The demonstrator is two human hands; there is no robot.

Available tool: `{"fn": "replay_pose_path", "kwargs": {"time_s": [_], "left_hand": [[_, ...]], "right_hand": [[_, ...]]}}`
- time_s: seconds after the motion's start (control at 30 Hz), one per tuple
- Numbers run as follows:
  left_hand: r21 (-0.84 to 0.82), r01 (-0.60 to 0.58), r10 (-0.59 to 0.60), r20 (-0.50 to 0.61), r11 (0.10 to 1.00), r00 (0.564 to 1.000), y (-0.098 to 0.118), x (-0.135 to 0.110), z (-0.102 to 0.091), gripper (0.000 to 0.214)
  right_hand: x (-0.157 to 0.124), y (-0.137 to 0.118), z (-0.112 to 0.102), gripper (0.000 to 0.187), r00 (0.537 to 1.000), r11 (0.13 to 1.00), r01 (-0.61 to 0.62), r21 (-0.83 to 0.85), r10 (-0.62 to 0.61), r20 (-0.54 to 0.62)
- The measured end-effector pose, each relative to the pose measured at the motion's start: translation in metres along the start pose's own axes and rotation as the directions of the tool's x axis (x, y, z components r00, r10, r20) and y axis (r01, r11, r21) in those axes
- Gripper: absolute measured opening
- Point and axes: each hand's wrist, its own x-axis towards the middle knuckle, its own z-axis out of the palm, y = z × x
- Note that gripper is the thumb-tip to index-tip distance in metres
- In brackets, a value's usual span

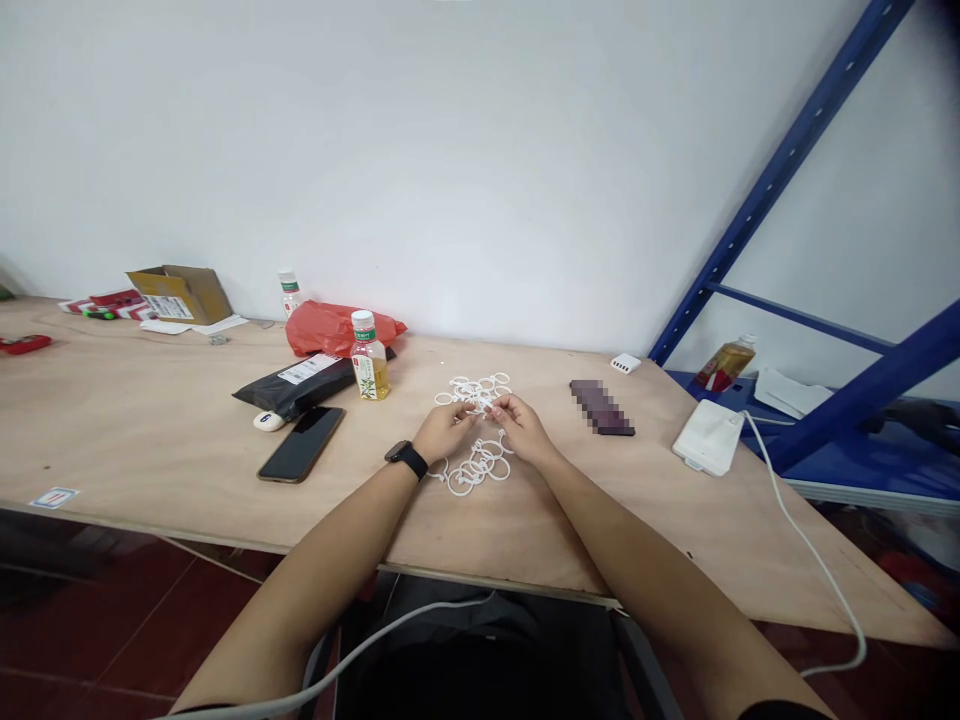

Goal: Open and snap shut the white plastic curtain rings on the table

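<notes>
White plastic rings with small clip-like ends, which look like curtain rings, lie in two loose heaps on the wooden table. The far heap (500,379) is just beyond my fingertips; the near heap (460,487) lies between my wrists. My left hand (448,428), with a dark watch on its wrist, has its fingers pinched together at a white ring. Opposite it, my right hand (519,425) pinches the same small white piece, thumb and forefinger nearly meeting the left fingertips. The fingers partly cover the piece, so its exact shape is hard to see.
Left of my hands are a phone (302,445), a black parcel bag (300,384), a drink bottle (368,360) and a red plastic bag (330,325). To the right lie a blurred dark object (601,407) and a white power bank (706,437) with a cable. A blue rack (780,130) stands right.
</notes>
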Motion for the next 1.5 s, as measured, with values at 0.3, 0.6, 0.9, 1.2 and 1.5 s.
{"fn": "replay_pose_path", "kwargs": {"time_s": [0.3, 0.6, 0.9, 1.2, 1.5], "left_hand": [[-0.240, -0.048, 0.055, 0.022, 0.970, 0.998, 0.013, -0.001, -0.002, 0.024], [-0.548, 0.081, -0.024, 0.110, 0.832, 0.994, 0.013, -0.002, 0.007, 0.023], [-0.478, 0.003, 0.048, 0.093, 0.878, 0.994, 0.010, -0.003, 0.009, 0.018], [-0.178, -0.018, 0.019, 0.008, 0.984, 1.000, 0.008, -0.002, 0.004, 0.010], [-0.108, -0.132, 0.135, 0.015, 0.985, 0.991, 0.012, -0.002, -0.008, 0.014]], "right_hand": [[-0.003, -0.009, 0.009, 0.036, 0.999, 0.981, -0.024, 0.191, 0.031, -0.031], [-0.005, -0.015, 0.011, 0.031, 0.994, 0.996, 0.010, 0.084, -0.001, -0.109], [-0.011, -0.020, 0.013, 0.031, 0.995, 0.999, 0.037, -0.017, -0.039, -0.089], [-0.014, -0.025, 0.022, 0.027, 0.998, 0.998, 0.061, -0.021, -0.061, 0.001], [-0.007, -0.020, 0.016, 0.030, 0.998, 0.999, 0.028, 0.037, -0.026, -0.053]]}}
